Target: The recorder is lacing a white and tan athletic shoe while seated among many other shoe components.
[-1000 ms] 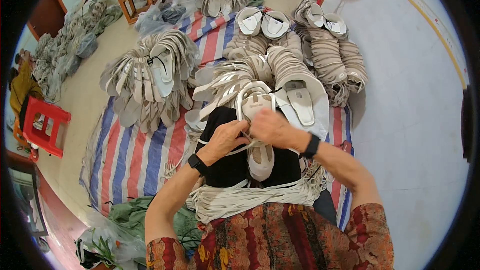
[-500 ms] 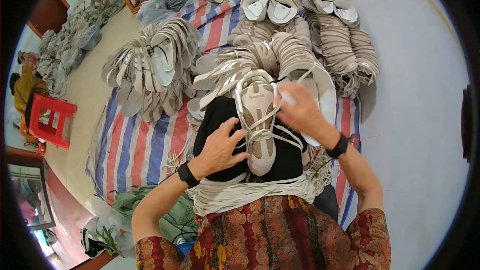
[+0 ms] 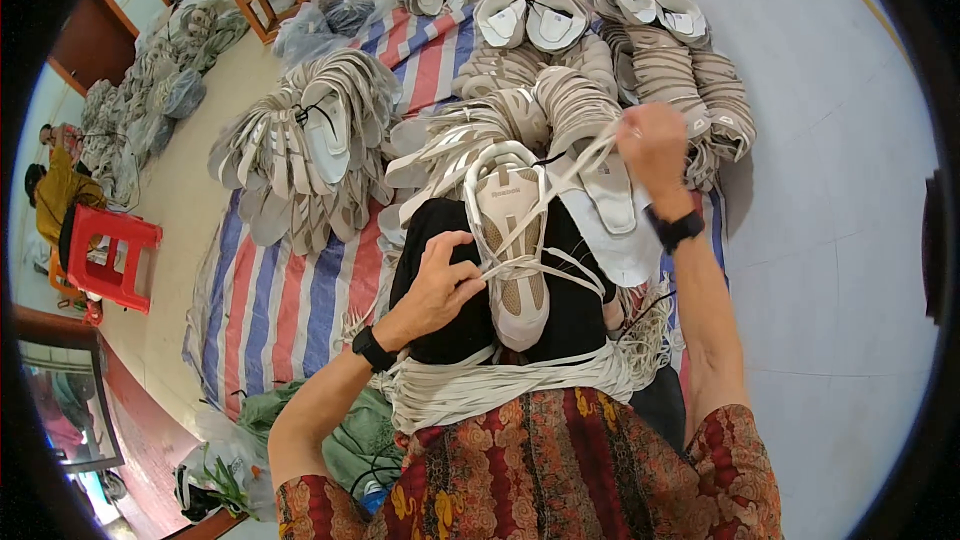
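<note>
Moving up and away from the shoe point(image 3: 521, 305), the right hand point(image 3: 655, 148) is drawing the lace point(image 3: 585, 162), fingers curling tightly around it. The left hand point(image 3: 440, 285) is resting beside the shoe, fingers partly spreading; whether they're pinching lace, I cannot tell. Black-clad thighs point(image 3: 572, 315) are supporting the shoe.

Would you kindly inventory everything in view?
Shoe: one, beige and white, centre
Drawn lace: count unclear, off-white, right of shoe
Loose laces: many, off-white, lower centre
Stacked uppers: many, beige, ahead and upper left
Sheet: one, red-white-blue striped, on floor
Stool: one, red, left
Wooden frame: one, brown, upper left
Plastic bags: several, clear, left
Heaped cloth: one, green, lower left
Dark fabric: count unclear, black, under shoe
Patterned top: one, red and black, bottom
Wristbands: two, black, one per wrist
Left hand: one, bare, beside shoe
Right hand: one, bare, gripping lace
</note>
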A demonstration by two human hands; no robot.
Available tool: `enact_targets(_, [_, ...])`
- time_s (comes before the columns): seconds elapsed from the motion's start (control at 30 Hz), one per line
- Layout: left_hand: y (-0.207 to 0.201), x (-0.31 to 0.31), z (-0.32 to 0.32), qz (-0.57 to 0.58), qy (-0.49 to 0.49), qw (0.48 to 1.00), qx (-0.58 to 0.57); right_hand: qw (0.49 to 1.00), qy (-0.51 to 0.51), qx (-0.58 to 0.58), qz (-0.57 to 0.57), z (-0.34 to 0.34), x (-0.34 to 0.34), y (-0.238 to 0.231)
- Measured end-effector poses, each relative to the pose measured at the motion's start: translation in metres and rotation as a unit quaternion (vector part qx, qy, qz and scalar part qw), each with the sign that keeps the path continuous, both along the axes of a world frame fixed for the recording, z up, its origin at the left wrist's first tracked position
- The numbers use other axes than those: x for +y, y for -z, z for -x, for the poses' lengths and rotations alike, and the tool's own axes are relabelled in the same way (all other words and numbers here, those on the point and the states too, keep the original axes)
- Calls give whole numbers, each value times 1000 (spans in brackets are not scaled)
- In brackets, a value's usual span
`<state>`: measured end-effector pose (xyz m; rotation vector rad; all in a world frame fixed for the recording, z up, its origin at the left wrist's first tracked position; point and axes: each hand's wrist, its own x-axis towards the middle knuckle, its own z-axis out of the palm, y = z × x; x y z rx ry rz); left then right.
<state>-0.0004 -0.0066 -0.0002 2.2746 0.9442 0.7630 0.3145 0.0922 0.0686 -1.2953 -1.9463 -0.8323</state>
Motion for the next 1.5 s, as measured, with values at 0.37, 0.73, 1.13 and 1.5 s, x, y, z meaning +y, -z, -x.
enact_targets(0.37, [4,16,-8,191,-69,978,-56,895,-290,80,328,84,-84,20])
enact_targets(0.73, [-13,30,-25,-225,1,973,48,944,-235,-63,224,74,-62,39])
enact_targets(1.13, [-20,40,-43,-198,-28,980,17,706,-251,365,552,57,-76,30])
enact_targets(1.5, [-15,48,-65,-226,17,974,3,887,-272,33,371,52,-70,29])
